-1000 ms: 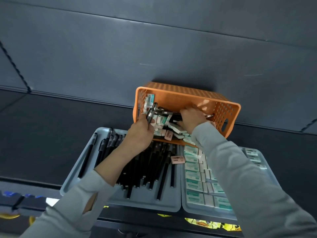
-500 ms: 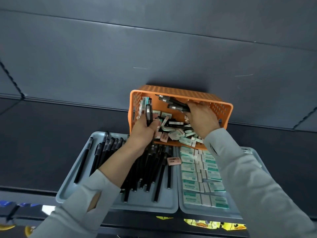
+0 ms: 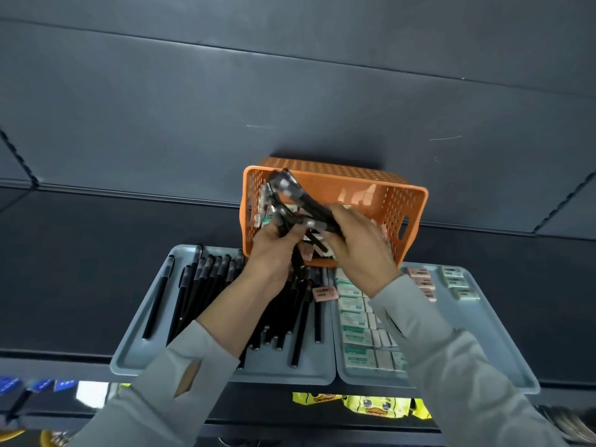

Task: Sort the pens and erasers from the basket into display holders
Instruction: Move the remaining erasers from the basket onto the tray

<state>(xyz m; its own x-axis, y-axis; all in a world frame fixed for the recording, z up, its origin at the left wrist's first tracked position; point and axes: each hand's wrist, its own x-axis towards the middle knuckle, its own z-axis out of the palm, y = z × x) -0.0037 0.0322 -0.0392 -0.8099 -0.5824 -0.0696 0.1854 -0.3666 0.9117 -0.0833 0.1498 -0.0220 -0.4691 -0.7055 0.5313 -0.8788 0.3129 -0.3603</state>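
Dim, even light; motion blur, wide-angle edge bending.

Pale grey long sleeves (image 3: 451,366), possible thumb slit (image 3: 186,379) on left

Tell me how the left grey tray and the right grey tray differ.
The left tray holds long black pens lying lengthwise, some overlapping; the right tray holds small erasers in rows. The left tray also has one stray pink eraser at its right edge; the right tray shows no pens. Both are grey, shallow and rimmed, side by side in front of the orange basket.
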